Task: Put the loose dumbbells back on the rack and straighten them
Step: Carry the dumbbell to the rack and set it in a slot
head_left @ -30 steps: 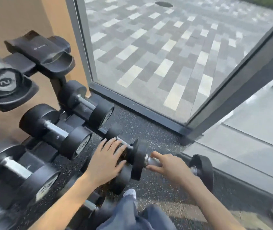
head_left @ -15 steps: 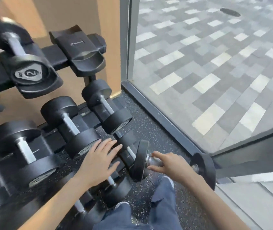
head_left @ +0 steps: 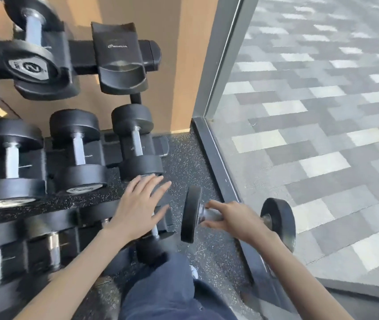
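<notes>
Beside rack [head_left: 123, 51], right hand [head_left: 237, 218] grips dumbbell [head_left: 192, 215].

Premises: gym, free-weights corner.
Storage: tiered black rack [head_left: 123, 54] with moulded cradles on two or more levels.
Equipment: black round-headed dumbbells [head_left: 77, 148] with metal handles, seated in the cradles; one loose dumbbell [head_left: 192, 215] off the rack.
Flooring: black speckled floor [head_left: 183, 158] of the rubber-mat kind.
Boundary: tan wall [head_left: 193, 65]; full-height glazing [head_left: 322, 135] in a grey frame, apparently giving onto outdoor block paving.
</notes>
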Demonstrator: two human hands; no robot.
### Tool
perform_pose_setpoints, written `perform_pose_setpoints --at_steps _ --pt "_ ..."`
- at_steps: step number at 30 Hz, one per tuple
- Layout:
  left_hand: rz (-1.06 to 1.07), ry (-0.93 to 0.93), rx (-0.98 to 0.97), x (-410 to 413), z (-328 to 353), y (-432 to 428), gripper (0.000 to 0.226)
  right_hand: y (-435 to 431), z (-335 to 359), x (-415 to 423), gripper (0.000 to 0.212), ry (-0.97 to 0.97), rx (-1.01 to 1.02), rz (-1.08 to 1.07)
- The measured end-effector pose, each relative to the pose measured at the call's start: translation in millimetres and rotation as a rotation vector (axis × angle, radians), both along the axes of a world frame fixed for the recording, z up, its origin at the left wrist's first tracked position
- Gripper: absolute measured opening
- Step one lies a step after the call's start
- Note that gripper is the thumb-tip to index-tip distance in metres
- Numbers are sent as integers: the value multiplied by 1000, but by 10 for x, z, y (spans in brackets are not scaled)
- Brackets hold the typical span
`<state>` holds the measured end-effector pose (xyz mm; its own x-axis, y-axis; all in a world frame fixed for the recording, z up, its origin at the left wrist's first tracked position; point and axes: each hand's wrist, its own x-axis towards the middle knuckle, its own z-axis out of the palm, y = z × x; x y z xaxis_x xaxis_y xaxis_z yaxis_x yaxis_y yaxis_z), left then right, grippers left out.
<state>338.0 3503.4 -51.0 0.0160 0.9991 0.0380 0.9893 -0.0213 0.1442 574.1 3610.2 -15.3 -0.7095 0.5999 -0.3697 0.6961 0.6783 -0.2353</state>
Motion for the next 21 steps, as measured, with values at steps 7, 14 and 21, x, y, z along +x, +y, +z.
perform_pose_setpoints --at_steps 7,14,21 --pt "193 9 -31 13 18 164 60 664 74 -62 57 21 2 193" --pt "301 27 -23 -91 41 637 60 1381 26 -431 61 92 -19 304" --pt "457 29 74 -581 162 1218 54 2266 262 -1354 55 41 -51 449"
